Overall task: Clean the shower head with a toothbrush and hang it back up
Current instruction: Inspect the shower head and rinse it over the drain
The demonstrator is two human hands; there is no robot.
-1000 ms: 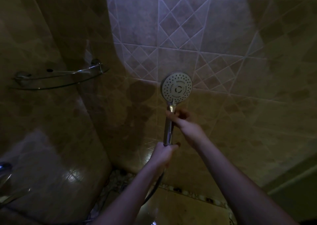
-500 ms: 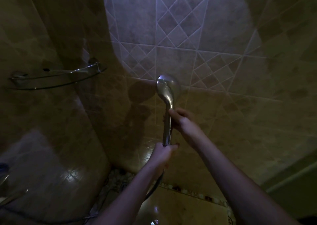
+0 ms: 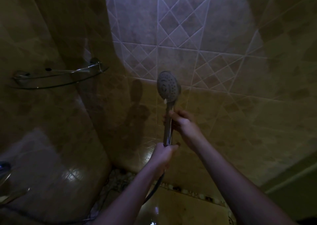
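Note:
The round chrome shower head [image 3: 167,87] stands upright in front of the tiled wall, its nozzle face turned toward me and slightly left. My left hand [image 3: 164,154] grips the bottom of its handle, where the dark hose [image 3: 155,188] hangs down. My right hand [image 3: 182,121] is curled at the upper handle. A small pale tip, seemingly the toothbrush [image 3: 165,101], pokes above its fingers and touches the lower rim of the nozzle face. The rest of the brush is hidden in the dark.
A glass corner shelf [image 3: 60,80] with chrome brackets is mounted on the left wall. A chrome tap [image 3: 5,170] juts in at the lower left. A pebble strip [image 3: 187,190] borders the wet floor below. The room is dim.
The shower head has been twisted on its handle: face toward me, then turned edge-on, now facing me again at an angle. Both hands kept their places on the handle.

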